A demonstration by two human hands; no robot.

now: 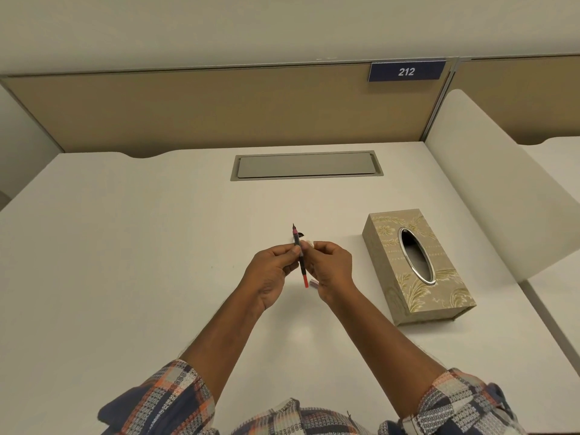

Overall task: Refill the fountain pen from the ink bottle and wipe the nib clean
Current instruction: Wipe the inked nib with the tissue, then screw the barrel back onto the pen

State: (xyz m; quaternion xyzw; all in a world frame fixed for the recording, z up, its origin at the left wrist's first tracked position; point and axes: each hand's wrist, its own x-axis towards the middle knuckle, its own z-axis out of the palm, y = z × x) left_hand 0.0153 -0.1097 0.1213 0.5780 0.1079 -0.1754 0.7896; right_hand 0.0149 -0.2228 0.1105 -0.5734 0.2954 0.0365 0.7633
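Both hands meet dead centre of the frame, pinching a thin pen (pixel 299 252) between them. The left hand (pixel 271 271) has its thumb and fingers closed on the dark middle of the pen, and the right hand (pixel 331 266) closes on it from the other side, with a bit of something pale bunched in its fingers, can't tell exactly what. The pen stands nearly upright in the picture, nib pointing toward the top of the frame, red end hanging down between the palms. A small dark thing peeks out just behind the nib, too hidden to name. To the right of the hands sits a patterned tissue box (pixel 417 268) with an oval slot, lying on the white desk (pixel 125 246). Further up, a grey cable flap (pixel 306 165), and a blue "212" sign (pixel 406 71) in the upper right.
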